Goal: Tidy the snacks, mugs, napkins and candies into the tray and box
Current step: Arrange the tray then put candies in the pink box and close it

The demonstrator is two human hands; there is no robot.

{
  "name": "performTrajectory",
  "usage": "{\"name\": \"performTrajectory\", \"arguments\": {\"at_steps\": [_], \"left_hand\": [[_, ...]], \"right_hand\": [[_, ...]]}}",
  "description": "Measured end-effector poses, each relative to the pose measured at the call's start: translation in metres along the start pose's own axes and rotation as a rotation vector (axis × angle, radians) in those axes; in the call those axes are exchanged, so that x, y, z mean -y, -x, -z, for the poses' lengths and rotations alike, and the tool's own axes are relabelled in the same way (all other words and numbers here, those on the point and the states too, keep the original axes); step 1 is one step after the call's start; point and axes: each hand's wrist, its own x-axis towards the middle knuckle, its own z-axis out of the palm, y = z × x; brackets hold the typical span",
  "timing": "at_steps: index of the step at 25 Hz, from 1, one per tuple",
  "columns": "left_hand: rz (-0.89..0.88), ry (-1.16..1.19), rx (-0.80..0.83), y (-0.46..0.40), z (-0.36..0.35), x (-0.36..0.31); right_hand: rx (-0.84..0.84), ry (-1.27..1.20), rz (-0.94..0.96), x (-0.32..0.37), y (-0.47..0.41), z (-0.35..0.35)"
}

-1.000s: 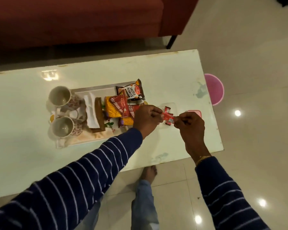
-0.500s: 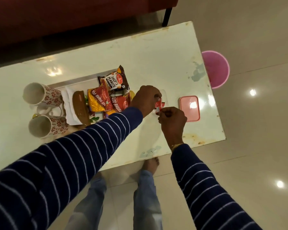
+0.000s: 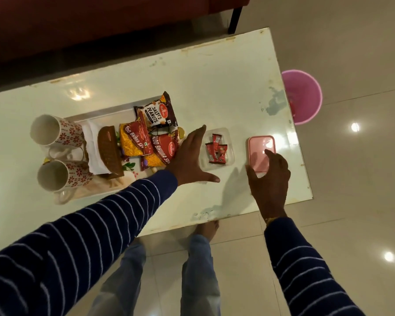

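A clear plastic box (image 3: pixel 229 133) on the white table holds several red candy wrappers (image 3: pixel 216 151). My left hand (image 3: pixel 192 158) is open with fingers spread, just left of the box. My right hand (image 3: pixel 269 176) is open, its fingers resting over the near end of the pink lid (image 3: pixel 260 148). The tray (image 3: pixel 110 112) on the left carries two patterned mugs (image 3: pixel 55 133) (image 3: pixel 59 176), white napkins (image 3: pixel 92 144), a brown holder (image 3: pixel 108 153) and snack packets (image 3: pixel 156 115) (image 3: pixel 132 142) (image 3: pixel 162 151).
A pink bucket (image 3: pixel 302 96) stands on the floor past the table's right end. A dark red sofa (image 3: pixel 100 23) runs along the far side. My legs and a bare foot (image 3: pixel 206 229) show under the near table edge (image 3: pixel 214 218).
Both hands let go of the red candy, which now lies in the clear box. My left hand opened beside the box; my right hand moved right onto the pink lid.
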Motion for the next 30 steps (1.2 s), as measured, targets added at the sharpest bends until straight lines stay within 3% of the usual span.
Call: {"name": "performTrajectory", "arguments": {"at_steps": [2,6,12,15,17,21,24,26,30], "left_hand": [[-0.010,0.008,0.012,-0.002,-0.008,0.004],[0.023,0.113,-0.049,-0.007,-0.020,0.001],[0.035,0.148,-0.127,-0.015,-0.030,0.005],[0.013,0.154,-0.168,-0.017,-0.032,0.009],[0.004,0.164,-0.187,-0.018,-0.034,0.009],[0.009,0.196,-0.193,-0.020,-0.036,0.009],[0.055,0.280,-0.187,-0.019,-0.037,0.008],[0.070,0.305,-0.179,-0.019,-0.036,0.007],[0.077,0.398,-0.139,-0.021,-0.033,0.004]], "right_hand": [[0.072,0.159,0.025,-0.001,-0.014,-0.004],[0.054,0.303,0.047,0.000,-0.031,-0.013],[0.022,0.321,0.035,-0.004,-0.040,-0.015],[0.032,0.336,0.124,-0.002,-0.046,-0.009],[0.018,0.261,0.172,0.003,-0.050,-0.003],[-0.073,-0.155,0.049,0.019,-0.054,0.008],[0.128,-0.527,-0.037,0.037,-0.041,0.000],[0.220,-0.521,-0.031,0.043,-0.032,-0.014],[0.152,-0.281,0.136,0.048,-0.027,-0.040]]}}
